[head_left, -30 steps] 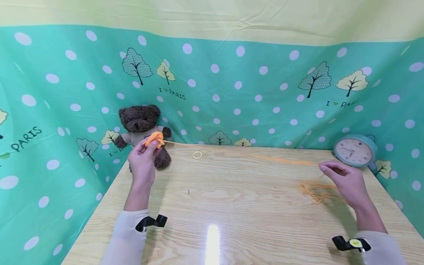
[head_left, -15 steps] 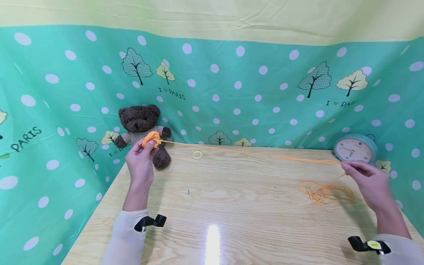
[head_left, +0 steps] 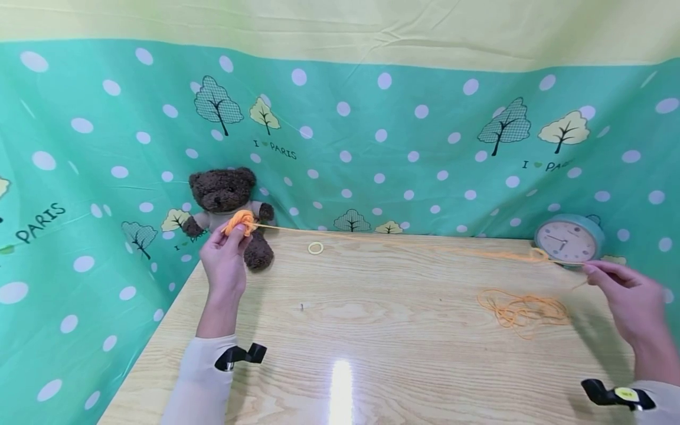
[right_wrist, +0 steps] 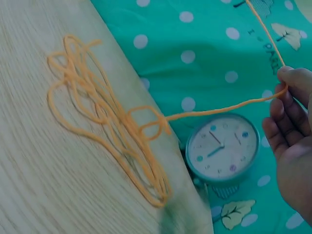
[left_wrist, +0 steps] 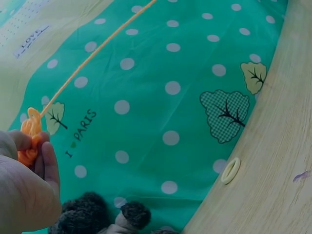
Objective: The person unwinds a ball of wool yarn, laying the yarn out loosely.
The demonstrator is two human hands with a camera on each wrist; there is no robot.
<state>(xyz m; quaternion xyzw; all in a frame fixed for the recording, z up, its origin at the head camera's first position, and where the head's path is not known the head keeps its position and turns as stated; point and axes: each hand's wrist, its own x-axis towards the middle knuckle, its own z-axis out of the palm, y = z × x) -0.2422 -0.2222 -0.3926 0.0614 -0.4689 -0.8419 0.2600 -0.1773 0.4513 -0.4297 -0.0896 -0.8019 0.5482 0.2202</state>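
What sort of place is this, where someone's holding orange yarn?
Likely a curtained-off tabletop nook indoors, though nothing beyond it shows: a polka-dot curtain hangs behind and beside a wooden table, whose top reflects a bright strip of light.

At eight o'clock in the left wrist view I saw the person's left hand (left_wrist: 29, 190) pinching a bundle of orange yarn (left_wrist: 31, 127) between thumb and fingers. One straight strand (left_wrist: 97, 51) climbed from it to the top edge, around twelve. Behind hung a green dotted curtain (left_wrist: 146, 112), with "PARIS" lettering (left_wrist: 84, 127) at nine and a checked tree print (left_wrist: 224, 117) at three. Part of a dark fuzzy plush toy (left_wrist: 80, 214) showed at seven. Towards four, a pale yellow ring (left_wrist: 236, 170) lay on the wooden tabletop (left_wrist: 268, 161), near its edge, with a purple mark (left_wrist: 302, 177) farther out.
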